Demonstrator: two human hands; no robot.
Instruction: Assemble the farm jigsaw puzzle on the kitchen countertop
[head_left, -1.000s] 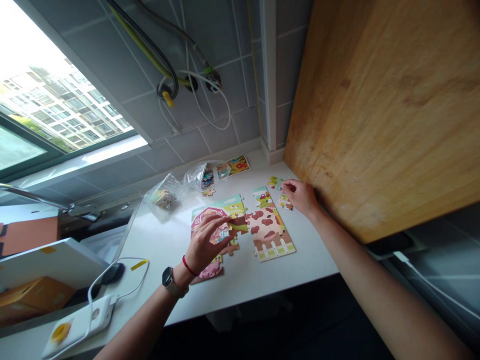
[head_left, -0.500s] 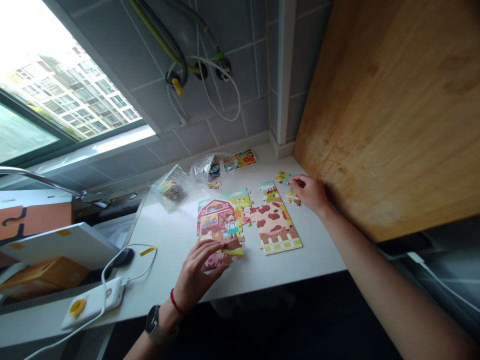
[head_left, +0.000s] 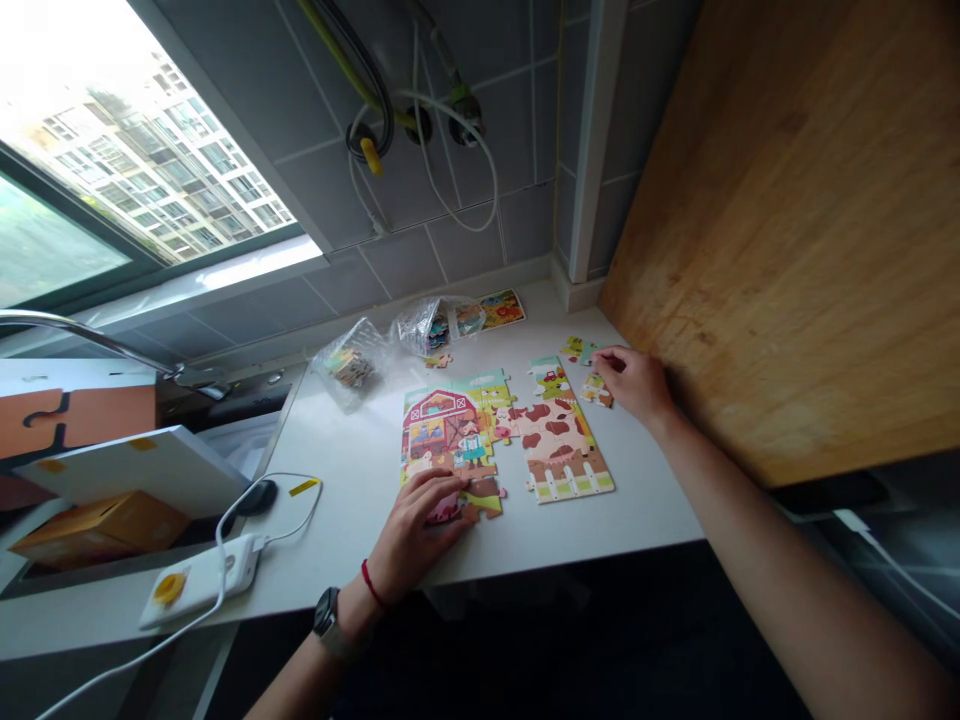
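Observation:
A farm jigsaw puzzle with a red barn and a farmer lies partly joined on the counter. My left hand rests over its lower left pieces, fingers stretched out flat and partly hiding a pink pig. To the right, a joined cow section with a white fence is linked to the barn part by the cow's head, with a gap below. My right hand is at the loose puzzle pieces, thumb and forefinger pinched at the edge of one. Another loose puzzle piece lies under that hand.
Behind the puzzle are two clear plastic bags of pieces, a picture card and a single loose piece. A white power strip with a cable sits at left. A wooden panel stands close on the right.
My left hand has flattened down, and the lower pig piece section now sits against the barn part. The right hand stays at the loose pieces. The whole view has shifted slightly.

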